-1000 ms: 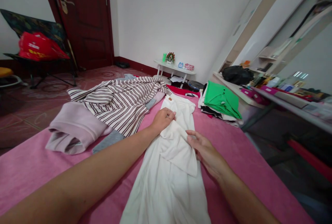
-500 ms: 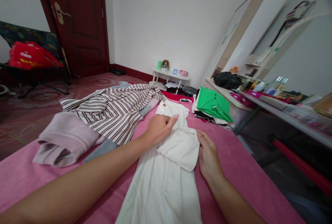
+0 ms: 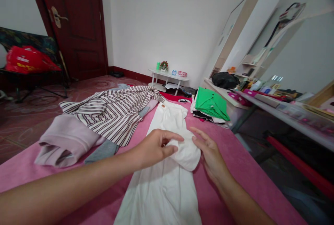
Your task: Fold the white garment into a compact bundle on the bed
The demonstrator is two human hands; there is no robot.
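Observation:
A white garment (image 3: 164, 186) lies lengthwise in front of me, its far end near a red cloth. A sleeve-like flap (image 3: 186, 155) is folded over its middle. My left hand (image 3: 159, 146) is over the flap's left side, thumb and fingers apart in a loose curve; whether they touch the cloth I cannot tell. At the flap's right edge is my right hand (image 3: 207, 148), its fingers spread and nothing gripped between them.
A pink bed cover (image 3: 229, 179) lies beneath the clothes. To the left are a striped shirt (image 3: 114, 110) and a folded lilac garment (image 3: 66, 141). A stack topped by a green garment (image 3: 212, 104) sits at right, near a cluttered desk (image 3: 281, 108).
My left hand has come back toward me from the upper part of the garment, and its thumb and fingers have parted. My right hand's fingers have come off the flap's edge and spread.

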